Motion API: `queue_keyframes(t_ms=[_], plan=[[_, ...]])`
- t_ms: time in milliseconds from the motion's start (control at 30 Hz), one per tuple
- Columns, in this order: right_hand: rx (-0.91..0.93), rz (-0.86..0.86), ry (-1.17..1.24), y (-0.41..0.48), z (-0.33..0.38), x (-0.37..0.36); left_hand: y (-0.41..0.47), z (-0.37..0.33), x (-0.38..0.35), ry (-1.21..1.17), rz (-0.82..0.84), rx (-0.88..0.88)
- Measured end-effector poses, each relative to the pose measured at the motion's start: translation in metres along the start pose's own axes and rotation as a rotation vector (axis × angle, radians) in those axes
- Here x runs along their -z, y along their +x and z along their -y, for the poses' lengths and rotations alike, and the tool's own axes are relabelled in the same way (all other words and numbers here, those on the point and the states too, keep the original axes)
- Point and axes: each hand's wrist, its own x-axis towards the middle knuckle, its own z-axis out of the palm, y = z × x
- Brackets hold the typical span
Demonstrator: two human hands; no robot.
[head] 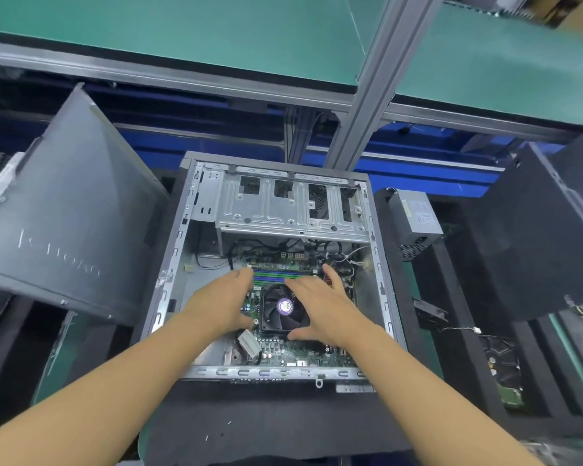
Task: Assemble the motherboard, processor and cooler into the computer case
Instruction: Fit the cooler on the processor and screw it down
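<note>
Left hand [221, 302] and right hand [320, 307] reach forward, palms down, fingers [330, 273] straight and spread.

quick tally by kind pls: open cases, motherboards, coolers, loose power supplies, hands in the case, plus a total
open computer case: 1
motherboard: 1
cooler: 1
power supply, loose beside the case: 1
hands: 2, left hand and right hand
total: 6
</note>
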Motion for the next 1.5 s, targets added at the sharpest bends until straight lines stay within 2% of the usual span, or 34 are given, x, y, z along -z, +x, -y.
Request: queue_keyframes(t_ms=[167,333,500,767,1000,1067,1133,1200,1267,1333,1500], plan=[[-0.025,0.006,-0.036,-0.002,0.005,0.000,0.013,-0.005,0.001,0.144,-0.037,-0.270],[-0.072,0.027,0.005,-0.004,0.008,0.000,0.023,-0.008,0.000,-0.015,0.125,-0.406],[-0.127,0.062,0.100,-0.003,0.011,-0.002,0.033,-0.019,-0.012,0.099,0.095,-0.419],[-0.117,0.090,0.166,0.001,0.007,0.003,0.033,-0.012,-0.010,-0.063,0.095,-0.445],[-0.081,0.061,0.330,-0.014,0.004,0.008,0.018,-0.013,-0.008,-0.241,0.181,-0.208],[-0.100,-0.093,0.503,-0.021,-0.001,0.009,0.007,-0.015,0.002,-0.325,0.105,-0.130],[-0.162,-0.311,0.700,-0.027,-0.005,0.011,-0.009,-0.013,0.019,-0.435,-0.093,-0.075],[-0.198,-0.407,0.895,-0.029,0.002,0.017,-0.033,-0.003,0.037,-0.508,-0.282,-0.009],[-0.141,-0.381,0.973,-0.025,0.015,0.026,-0.060,0.006,0.049,-0.567,-0.375,0.063],[0.001,-0.297,0.959,-0.019,0.037,0.036,-0.086,0.010,0.051,-0.624,-0.440,0.082],[0.260,-0.190,0.928,0.002,0.106,0.055,-0.128,0.018,0.038,-0.532,-0.581,0.117]])
